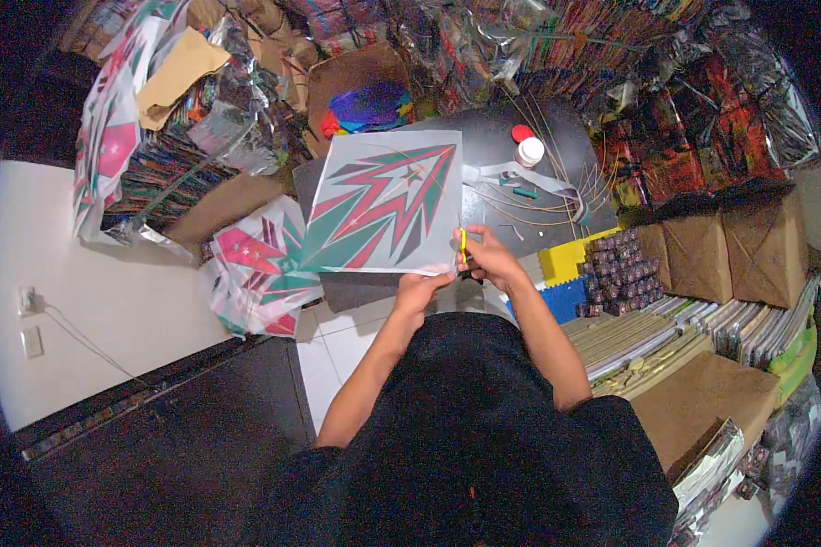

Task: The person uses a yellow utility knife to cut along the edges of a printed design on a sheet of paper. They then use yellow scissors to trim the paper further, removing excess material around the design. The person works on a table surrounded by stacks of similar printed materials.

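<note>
A square sheet of thin printed material (383,198), white with green and red angular shapes and stars, lies over the near side of a dark table (554,130). Thin bowed sticks cross the sheet, as on a kite. My left hand (421,294) pinches its near right corner. Beside that corner, my right hand (489,256) is closed around a yellow-handled tool (463,246), whose blade or tip I cannot make out. More printed sheets (263,263) with pink and green shapes hang at the table's left.
On the table stand a white bottle (529,152), a red lid (521,133), a green roll or tube (525,193), a pale ribbon (547,181) and thin flexible sticks (520,220). Wrapped bundles crowd the back and right; an open cardboard box (356,75) stands behind.
</note>
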Demonstrator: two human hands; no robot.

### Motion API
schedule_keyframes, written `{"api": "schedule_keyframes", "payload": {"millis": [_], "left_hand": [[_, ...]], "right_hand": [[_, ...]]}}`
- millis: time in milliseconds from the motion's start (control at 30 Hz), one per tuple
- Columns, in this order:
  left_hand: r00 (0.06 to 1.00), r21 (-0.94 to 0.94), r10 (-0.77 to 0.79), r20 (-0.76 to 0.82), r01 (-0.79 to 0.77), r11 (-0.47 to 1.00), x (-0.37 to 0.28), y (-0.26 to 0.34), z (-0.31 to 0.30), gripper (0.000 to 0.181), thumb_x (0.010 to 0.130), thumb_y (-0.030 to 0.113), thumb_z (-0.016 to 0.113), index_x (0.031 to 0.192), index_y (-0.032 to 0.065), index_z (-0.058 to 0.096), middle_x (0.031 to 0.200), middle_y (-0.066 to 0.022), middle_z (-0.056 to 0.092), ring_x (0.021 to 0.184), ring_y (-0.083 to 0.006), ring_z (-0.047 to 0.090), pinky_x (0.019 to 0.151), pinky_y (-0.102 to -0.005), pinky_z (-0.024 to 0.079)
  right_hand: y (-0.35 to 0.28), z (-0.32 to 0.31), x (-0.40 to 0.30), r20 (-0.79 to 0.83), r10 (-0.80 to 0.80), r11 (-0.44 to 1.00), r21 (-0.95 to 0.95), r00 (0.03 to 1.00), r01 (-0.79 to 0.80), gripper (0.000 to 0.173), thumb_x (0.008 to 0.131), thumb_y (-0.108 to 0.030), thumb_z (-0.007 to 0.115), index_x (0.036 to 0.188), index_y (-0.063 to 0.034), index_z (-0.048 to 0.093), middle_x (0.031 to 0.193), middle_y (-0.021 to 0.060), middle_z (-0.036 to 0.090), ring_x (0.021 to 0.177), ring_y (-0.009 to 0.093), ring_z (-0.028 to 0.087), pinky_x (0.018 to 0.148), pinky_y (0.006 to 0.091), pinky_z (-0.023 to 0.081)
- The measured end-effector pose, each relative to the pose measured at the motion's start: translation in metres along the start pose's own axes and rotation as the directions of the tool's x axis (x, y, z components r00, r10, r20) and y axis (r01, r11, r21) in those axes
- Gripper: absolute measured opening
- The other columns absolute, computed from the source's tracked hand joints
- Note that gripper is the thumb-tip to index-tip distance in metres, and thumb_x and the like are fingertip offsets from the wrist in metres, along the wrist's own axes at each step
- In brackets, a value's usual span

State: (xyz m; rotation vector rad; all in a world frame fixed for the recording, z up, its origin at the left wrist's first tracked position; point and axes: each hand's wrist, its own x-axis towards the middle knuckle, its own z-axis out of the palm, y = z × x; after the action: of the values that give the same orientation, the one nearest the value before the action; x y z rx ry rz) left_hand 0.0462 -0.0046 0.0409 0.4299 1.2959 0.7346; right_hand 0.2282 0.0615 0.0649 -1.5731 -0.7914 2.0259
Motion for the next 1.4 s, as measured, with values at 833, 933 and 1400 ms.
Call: {"api": "schedule_keyframes", "payload": {"millis": [833,933,1400], "left_hand": [[1.000,-0.069,0.010,0.007,-0.009,0.998,-0.008,0.008,0.002,0.025,0.082,0.010,0.081,0.105,0.0029,0.073,0.097,-0.0035,0.073,0.083,-0.0132,0.067,0.072,-0.0287,0.049],[1.000,-0.047,0.001,0.009,-0.001,0.999,-0.008,0.009,0.001,0.026,0.082,0.010,0.081,0.105,0.0028,0.073,0.097,-0.0035,0.073,0.083,-0.0131,0.067,0.072,-0.0291,0.050],[1.000,-0.057,0.007,0.028,-0.005,0.998,0.003,-0.003,-0.005,0.027,0.084,0.006,0.078,0.110,0.0021,0.071,0.103,-0.0060,0.074,0.088,-0.0176,0.070,0.079,-0.0319,0.054]], "right_hand": [[0.002,0.004,0.004,-0.019,0.013,1.000,0.009,1.000,-0.013,0.077,0.090,-0.055,0.071,0.139,-0.0126,0.029,0.079,0.0007,0.063,0.062,0.008,0.057,0.048,0.0222,0.033],[0.003,0.005,0.004,-0.003,-0.008,1.000,0.030,1.000,0.008,0.078,0.090,-0.054,0.071,0.140,-0.0119,0.028,0.078,0.0011,0.062,0.062,0.008,0.057,0.048,0.0219,0.033],[0.001,0.006,0.004,-0.023,-0.009,0.998,0.059,1.000,0.010,0.078,0.090,-0.053,0.072,0.139,-0.0111,0.029,0.077,0.0012,0.062,0.059,0.008,0.056,0.049,0.0216,0.035]]}}
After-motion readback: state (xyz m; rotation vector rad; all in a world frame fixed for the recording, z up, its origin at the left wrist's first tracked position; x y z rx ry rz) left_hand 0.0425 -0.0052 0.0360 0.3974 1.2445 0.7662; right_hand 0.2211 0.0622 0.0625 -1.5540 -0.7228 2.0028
